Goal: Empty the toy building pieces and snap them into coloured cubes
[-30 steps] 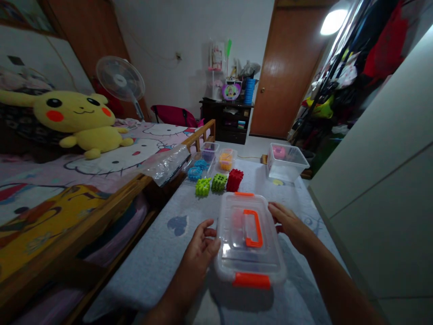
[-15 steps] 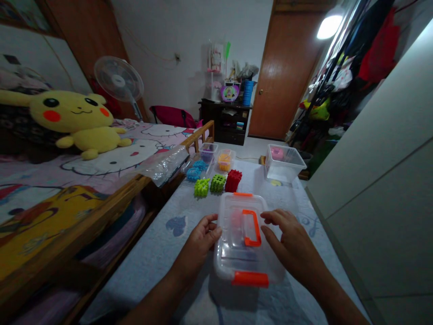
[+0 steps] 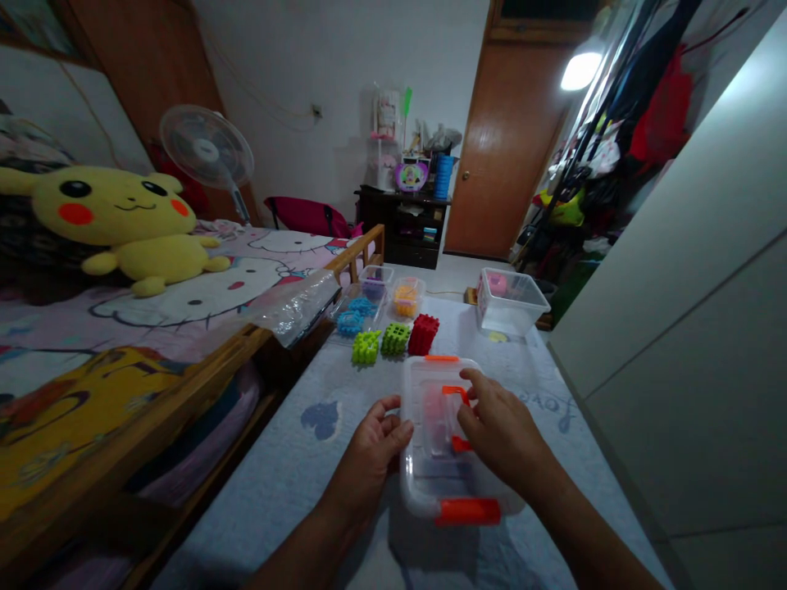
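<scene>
Orange clip (image 3: 468,512) nearest me, the clear lidded box (image 3: 443,479) lies on the pale blue cloth (image 3: 276,467). My left hand (image 3: 378,442) sits at its left edge, fingers loosely curled; my right hand (image 3: 501,422) is over the orange handle (image 3: 456,391), fingers bent. I cannot tell whether either grips. Just beyond stand 2 green blocks (image 3: 395,338) and 1 red block (image 3: 424,335); farther right, a clear bin (image 3: 511,313).

Tabletop (image 3: 270,500) is free left of lidded box (image 3: 424,479) and between right hand (image 3: 501,422) and clear bin (image 3: 513,311); red block (image 3: 424,336) and green blocks (image 3: 366,348) obstruct beyond box.
</scene>
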### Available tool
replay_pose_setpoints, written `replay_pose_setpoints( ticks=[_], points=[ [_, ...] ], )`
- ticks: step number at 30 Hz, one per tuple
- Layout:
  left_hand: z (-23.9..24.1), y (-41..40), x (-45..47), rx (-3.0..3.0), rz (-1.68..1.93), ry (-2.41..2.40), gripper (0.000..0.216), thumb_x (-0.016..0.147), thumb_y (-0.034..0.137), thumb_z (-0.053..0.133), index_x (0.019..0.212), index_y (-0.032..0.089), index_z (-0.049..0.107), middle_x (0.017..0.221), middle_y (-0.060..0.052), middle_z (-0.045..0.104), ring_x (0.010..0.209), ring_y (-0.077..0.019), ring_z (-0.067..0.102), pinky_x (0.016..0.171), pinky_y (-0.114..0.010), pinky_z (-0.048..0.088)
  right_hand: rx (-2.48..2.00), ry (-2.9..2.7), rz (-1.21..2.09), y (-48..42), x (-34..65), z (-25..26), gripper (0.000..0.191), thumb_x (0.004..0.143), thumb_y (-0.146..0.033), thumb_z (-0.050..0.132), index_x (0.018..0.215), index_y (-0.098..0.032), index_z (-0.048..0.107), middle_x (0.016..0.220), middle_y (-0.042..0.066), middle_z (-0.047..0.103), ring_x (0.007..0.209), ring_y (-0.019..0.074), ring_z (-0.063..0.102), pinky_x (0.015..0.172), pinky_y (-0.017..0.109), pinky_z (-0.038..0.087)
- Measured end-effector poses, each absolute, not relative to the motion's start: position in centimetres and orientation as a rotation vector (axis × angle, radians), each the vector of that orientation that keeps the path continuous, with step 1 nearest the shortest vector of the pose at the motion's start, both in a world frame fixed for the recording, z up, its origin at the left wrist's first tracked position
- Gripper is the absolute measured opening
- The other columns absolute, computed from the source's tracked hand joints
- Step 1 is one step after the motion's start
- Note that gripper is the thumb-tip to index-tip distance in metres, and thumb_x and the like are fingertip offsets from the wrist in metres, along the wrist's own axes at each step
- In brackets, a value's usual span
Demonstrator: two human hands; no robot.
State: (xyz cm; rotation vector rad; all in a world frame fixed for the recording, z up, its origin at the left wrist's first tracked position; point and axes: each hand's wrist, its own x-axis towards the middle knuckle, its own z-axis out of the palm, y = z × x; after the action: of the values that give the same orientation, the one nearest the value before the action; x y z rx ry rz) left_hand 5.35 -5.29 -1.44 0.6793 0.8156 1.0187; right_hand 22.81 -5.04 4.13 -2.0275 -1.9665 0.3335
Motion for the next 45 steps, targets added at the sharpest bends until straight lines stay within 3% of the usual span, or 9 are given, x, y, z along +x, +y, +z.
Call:
replay_pose_setpoints(
  ticks=[7, 11, 18, 23, 29, 33, 40, 45],
  points=[
    [-2.1, -5.2, 5.3, 0.702, 0.992, 0.796, 0.056, 0.074, 0.035, 0.075, 0.118, 0.018, 0.045, 0.088, -0.005, 0.069, 0.069, -0.0174, 0.066, 0.062, -0.027, 0.048, -2.017, -1.977, 0.457, -4.3, 23.5, 5.3, 0.047, 0.077, -0.012, 0.043, 0.122, -0.010, 0.057, 0.114, 0.015, 0.066, 0.101, 0.0237, 0.062, 0.087, 0.033, 0.042],
    [-2.2, -5.2, 5.3, 0.698, 0.992, 0.790, 0.055, 0.074, 0.032, 0.075, 0.117, 0.017, 0.044, 0.084, -0.004, 0.068, 0.064, -0.0151, 0.064, 0.060, -0.025, 0.047, -2.056, -1.895, 0.701, -2.2, 24.1, 5.4, 0.047, 0.073, -0.010, 0.047, 0.118, -0.013, 0.060, 0.108, 0.012, 0.069, 0.092, 0.0209, 0.064, 0.077, 0.028, 0.045],
    [-2.1, -5.0, 5.2, 0.702, 0.981, 0.791, 0.056, 0.072, 0.033, 0.076, 0.116, 0.017, 0.045, 0.085, -0.005, 0.069, 0.066, -0.0164, 0.065, 0.060, -0.026, 0.048, -2.078, -1.724, 0.954, 0.2, 24.4, 6.5, 0.029, 0.069, -0.007, 0.049, 0.091, -0.014, 0.067, 0.087, 0.007, 0.067, 0.073, 0.0161, 0.061, 0.061, 0.025, 0.042],
    [-2.2, -5.0, 5.0, 0.713, 0.965, 0.778, 0.056, 0.073, 0.034, 0.076, 0.117, 0.017, 0.045, 0.089, -0.006, 0.069, 0.069, -0.0183, 0.067, 0.063, -0.028, 0.050, -1.878, -1.471, 1.184, -1.4, 23.7, 6.2, 0.033, 0.073, -0.011, 0.053, 0.105, -0.016, 0.051, 0.078, 0.000, 0.060, 0.051, 0.0092, 0.053, 0.048, 0.022, 0.042],
    [-2.5, -4.3, 4.5, 0.756, 0.900, 0.788, 0.053, 0.073, 0.033, 0.075, 0.115, 0.018, 0.047, 0.081, -0.001, 0.065, 0.067, -0.0156, 0.064, 0.064, -0.027, 0.048, -1.825, -1.430, 1.222, -4.0, 23.0, 4.7, 0.048, 0.078, -0.019, 0.056, 0.121, -0.020, 0.034, 0.065, -0.007, 0.056, 0.044, 0.0101, 0.050, 0.036, 0.019, 0.035],
    [-2.6, -3.6, 4.4, 0.752, 0.886, 0.789, 0.050, 0.072, 0.032, 0.076, 0.111, 0.018, 0.048, 0.073, 0.003, 0.060, 0.063, -0.0137, 0.062, 0.063, -0.025, 0.047, -1.724, -1.430, 1.291, -4.7, 22.7, 5.2, 0.048, 0.077, -0.016, 0.054, 0.121, -0.021, 0.035, 0.066, -0.007, 0.054, 0.048, 0.0108, 0.050, 0.040, 0.020, 0.038],
    [-2.0, -2.9, 5.7, 0.794, 0.901, 0.728, 0.052, 0.072, 0.031, 0.076, 0.113, 0.018, 0.046, 0.081, -0.003, 0.066, 0.067, -0.0169, 0.065, 0.064, -0.028, 0.049, -1.667, -1.669, 1.101, -4.9, 23.4, 5.2, 0.059, 0.076, -0.017, 0.055, 0.132, -0.022, 0.038, 0.076, -0.003, 0.057, 0.060, 0.0125, 0.056, 0.054, 0.024, 0.044],
    [-1.6, -2.3, 6.5, 0.716, 0.896, 0.722, 0.052, 0.070, 0.030, 0.078, 0.111, 0.018, 0.047, 0.080, -0.001, 0.064, 0.066, -0.0144, 0.063, 0.064, -0.026, 0.048, -1.592, -1.471, 1.264, -4.3, 24.2, 6.0, 0.058, 0.077, -0.022, 0.053, 0.133, -0.019, 0.037, 0.072, -0.005, 0.052, 0.057, 0.0133, 0.053, 0.052, 0.027, 0.046]
  ],
)
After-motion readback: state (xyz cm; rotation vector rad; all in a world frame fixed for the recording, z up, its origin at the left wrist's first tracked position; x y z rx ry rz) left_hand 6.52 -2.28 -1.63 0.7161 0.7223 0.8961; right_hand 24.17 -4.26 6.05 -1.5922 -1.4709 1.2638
